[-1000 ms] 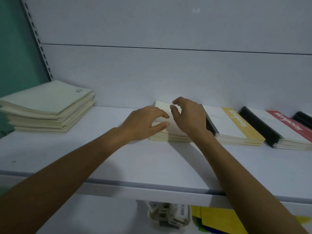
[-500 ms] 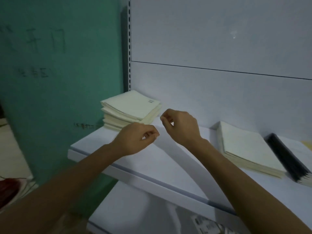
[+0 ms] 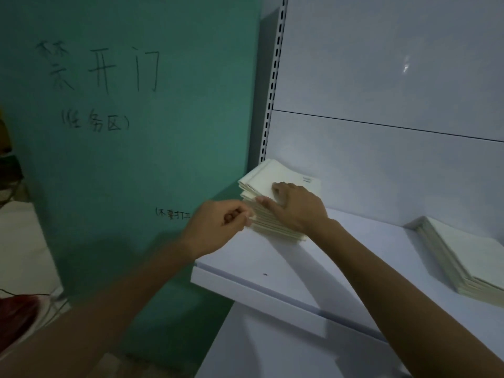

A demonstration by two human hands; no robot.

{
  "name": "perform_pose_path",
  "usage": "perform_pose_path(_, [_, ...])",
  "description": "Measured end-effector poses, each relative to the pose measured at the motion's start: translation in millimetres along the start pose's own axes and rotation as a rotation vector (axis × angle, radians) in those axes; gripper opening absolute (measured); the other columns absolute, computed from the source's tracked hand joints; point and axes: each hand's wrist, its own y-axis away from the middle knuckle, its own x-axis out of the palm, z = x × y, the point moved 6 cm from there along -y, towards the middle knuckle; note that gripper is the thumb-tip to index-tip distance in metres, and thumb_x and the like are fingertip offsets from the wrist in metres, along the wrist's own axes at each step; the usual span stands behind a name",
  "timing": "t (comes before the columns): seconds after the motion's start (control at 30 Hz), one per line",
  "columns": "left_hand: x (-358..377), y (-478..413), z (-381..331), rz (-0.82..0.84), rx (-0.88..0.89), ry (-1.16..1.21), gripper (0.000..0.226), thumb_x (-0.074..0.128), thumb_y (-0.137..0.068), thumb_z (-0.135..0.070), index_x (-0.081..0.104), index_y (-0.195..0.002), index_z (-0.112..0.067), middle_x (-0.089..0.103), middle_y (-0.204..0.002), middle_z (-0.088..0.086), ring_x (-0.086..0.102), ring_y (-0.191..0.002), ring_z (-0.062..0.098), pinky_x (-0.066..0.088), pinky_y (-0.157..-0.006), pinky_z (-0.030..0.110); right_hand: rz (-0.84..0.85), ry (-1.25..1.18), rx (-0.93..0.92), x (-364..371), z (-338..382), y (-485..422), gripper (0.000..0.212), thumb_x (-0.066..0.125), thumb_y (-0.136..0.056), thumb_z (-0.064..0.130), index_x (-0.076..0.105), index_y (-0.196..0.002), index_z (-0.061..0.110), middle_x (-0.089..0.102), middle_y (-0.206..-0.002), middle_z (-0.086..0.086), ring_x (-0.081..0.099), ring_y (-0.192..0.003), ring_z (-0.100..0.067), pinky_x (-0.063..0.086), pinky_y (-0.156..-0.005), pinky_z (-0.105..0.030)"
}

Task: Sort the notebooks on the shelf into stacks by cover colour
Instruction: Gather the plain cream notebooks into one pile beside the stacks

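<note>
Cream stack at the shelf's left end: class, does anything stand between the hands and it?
Nothing visible does. The right hand rests on the stack, and the left hand is at its near corner.

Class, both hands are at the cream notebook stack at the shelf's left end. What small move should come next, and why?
Probably square it up: the cream stack has fanned, uneven edges, the right hand rests on its top cover, and the left hand sits at its near corner, well placed to nudge the edges flush.
</note>
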Motion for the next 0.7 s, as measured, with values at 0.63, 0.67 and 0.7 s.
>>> perform_pose_path(0.63, [-8.8, -28.2, -6.3, -0.079, 0.315, 0.122, 0.085, 0.078, -0.074, -0.038, 0.031, -0.144, -0.025, 0.038, -0.138, -0.011, 0.032, -0.126, 0.002, 0.024, -0.098, 0.004, -0.539, 0.498, -0.242, -52.6, 30.9, 84.3, 0.035, 0.076, -0.078, 0.019, 0.066, -0.112, 0.018, 0.072, -0.102, -0.001, 0.069, -0.087, -0.025, 0.053, -0.071, -0.035])
perform_pose_path(0.67, [-6.9, -31.9, -11.8, -0.051, 0.324, 0.123, 0.087, 0.079, -0.074, -0.037, 0.031, -0.145, -0.022, 0.040, -0.140, -0.006, 0.033, -0.126, 0.005, 0.027, -0.101, 0.008, -0.618, 0.515, -0.302, -62.5, 38.9, 90.8, 0.031, 0.073, -0.082, 0.019, 0.067, -0.111, 0.016, 0.072, -0.105, -0.002, 0.069, -0.092, -0.024, 0.052, -0.075, -0.035])
perform_pose_path(0.7, [-4.8, -35.3, -17.1, -0.020, 0.340, 0.120, 0.086, 0.079, -0.074, -0.035, 0.033, -0.145, -0.020, 0.041, -0.141, -0.001, 0.036, -0.127, 0.010, 0.032, -0.104, 0.018, -0.689, 0.539, -0.364, -71.8, 48.1, 97.1, 0.025, 0.069, -0.085, 0.018, 0.068, -0.110, 0.015, 0.072, -0.107, -0.004, 0.069, -0.094, -0.024, 0.051, -0.078, -0.036])
